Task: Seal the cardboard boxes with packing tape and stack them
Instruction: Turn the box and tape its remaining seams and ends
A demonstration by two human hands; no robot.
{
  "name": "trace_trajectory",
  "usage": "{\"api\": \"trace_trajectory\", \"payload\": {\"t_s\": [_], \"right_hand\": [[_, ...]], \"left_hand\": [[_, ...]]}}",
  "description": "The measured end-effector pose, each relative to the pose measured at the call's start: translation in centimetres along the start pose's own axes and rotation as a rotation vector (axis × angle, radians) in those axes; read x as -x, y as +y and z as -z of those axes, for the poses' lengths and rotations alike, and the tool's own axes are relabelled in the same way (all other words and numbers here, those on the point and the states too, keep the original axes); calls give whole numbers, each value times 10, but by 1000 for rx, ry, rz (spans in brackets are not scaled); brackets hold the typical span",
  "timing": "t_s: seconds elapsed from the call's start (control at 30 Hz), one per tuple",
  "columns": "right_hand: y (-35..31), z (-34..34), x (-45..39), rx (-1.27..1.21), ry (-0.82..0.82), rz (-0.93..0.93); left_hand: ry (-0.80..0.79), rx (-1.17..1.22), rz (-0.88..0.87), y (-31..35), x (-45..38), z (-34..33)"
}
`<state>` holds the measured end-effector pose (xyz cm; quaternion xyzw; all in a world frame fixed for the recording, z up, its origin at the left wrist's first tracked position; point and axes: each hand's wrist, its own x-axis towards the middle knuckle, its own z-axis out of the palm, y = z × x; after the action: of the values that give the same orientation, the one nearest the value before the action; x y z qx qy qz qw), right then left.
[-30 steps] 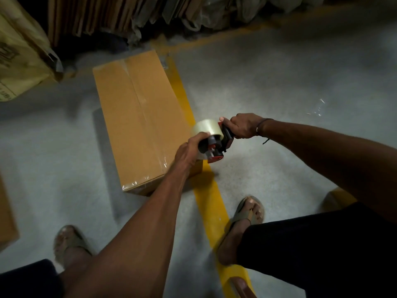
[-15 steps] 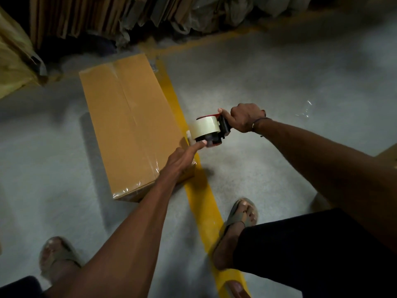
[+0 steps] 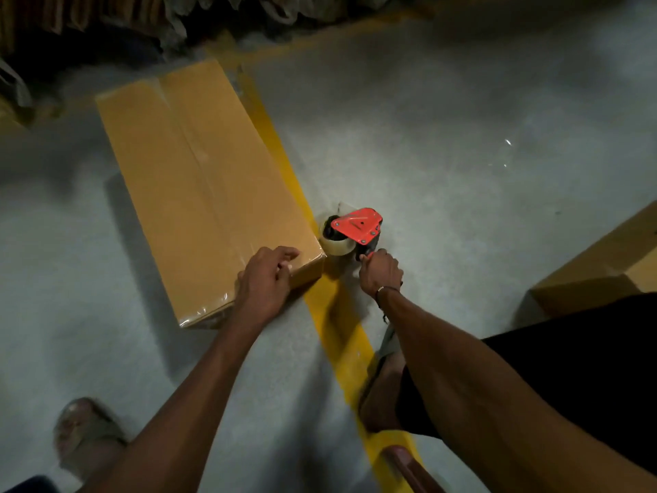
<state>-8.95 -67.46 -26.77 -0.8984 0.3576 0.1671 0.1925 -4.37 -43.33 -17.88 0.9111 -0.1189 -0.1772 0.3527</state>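
Note:
A long brown cardboard box (image 3: 199, 179) lies on the grey floor, clear tape running along its top seam and over its near end. My left hand (image 3: 265, 279) rests on the box's near right corner with fingers loosely bent. A red tape dispenser (image 3: 355, 229) with a clear tape roll sits on the floor just right of that corner. My right hand (image 3: 378, 272) grips its handle from the near side.
A yellow floor line (image 3: 330, 307) runs along the box's right side toward me. Another cardboard box (image 3: 597, 272) stands at the right edge. Flattened cartons and plastic wrap (image 3: 177, 19) line the back. My feet in sandals are near the bottom.
The dispenser came down from mid-air beside the box to floor level at the box's corner, held by my right hand. My left hand left the tape roll and settled on the box's near corner.

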Motion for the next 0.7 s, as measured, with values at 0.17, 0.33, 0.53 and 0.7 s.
{"api": "trace_trajectory", "payload": {"t_s": [0.17,0.33,0.53,0.7], "right_hand": [[-4,-30,2,-223,-44,-90],[0,-46,-6,-267,-147,-41],[-10,-15,10,-464,21,-173],[-44,23,21,-855,-6,-242]], "left_hand": [[62,-60,-60,-6,13,-4],[57,-84,-51,-1,14,-3],[24,-177,-77,-1,24,-2],[-18,-256,-71,5,29,-1]]}}
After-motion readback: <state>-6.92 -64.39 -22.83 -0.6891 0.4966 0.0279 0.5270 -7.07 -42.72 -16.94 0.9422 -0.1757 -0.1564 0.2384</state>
